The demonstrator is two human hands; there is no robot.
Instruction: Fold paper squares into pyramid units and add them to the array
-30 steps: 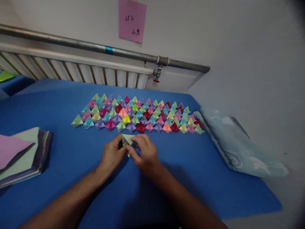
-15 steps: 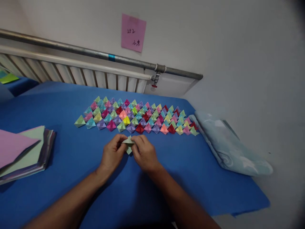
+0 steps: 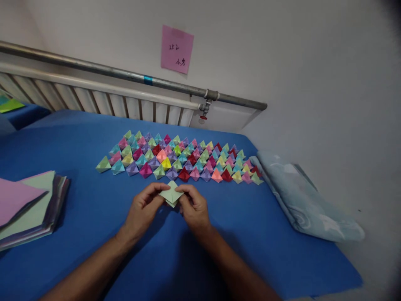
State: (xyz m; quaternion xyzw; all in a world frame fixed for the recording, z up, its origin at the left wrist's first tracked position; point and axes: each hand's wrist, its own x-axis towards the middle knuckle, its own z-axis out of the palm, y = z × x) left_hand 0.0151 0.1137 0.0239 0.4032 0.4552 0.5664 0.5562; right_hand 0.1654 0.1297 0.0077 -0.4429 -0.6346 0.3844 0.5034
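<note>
A small pale green folded paper piece [image 3: 171,194] is held in front of me, its creased diamond face turned up and a second layer showing beneath. My left hand [image 3: 144,209] pinches its left corner between thumb and fingers. At the right corner, my right hand [image 3: 194,207] grips it the same way. Just beyond the fingertips, rows of colourful folded paper boats [image 3: 184,174] stand close together, in green, pink, purple, blue, red and yellow. The undersides of the fingers are partly hidden.
A stack of coloured paper sheets [image 3: 34,209] lies at the left on the blue tabletop [image 3: 94,217]. On the right is a folded light blue cloth [image 3: 300,200]. Behind the table run a radiator [image 3: 103,102] and a metal pipe [image 3: 109,72], below a pink note [image 3: 177,49] on the wall.
The green paper has been opened out from a narrow folded shape to a flat diamond face. Both hands have drawn slightly apart, and the view has tilted up a little.
</note>
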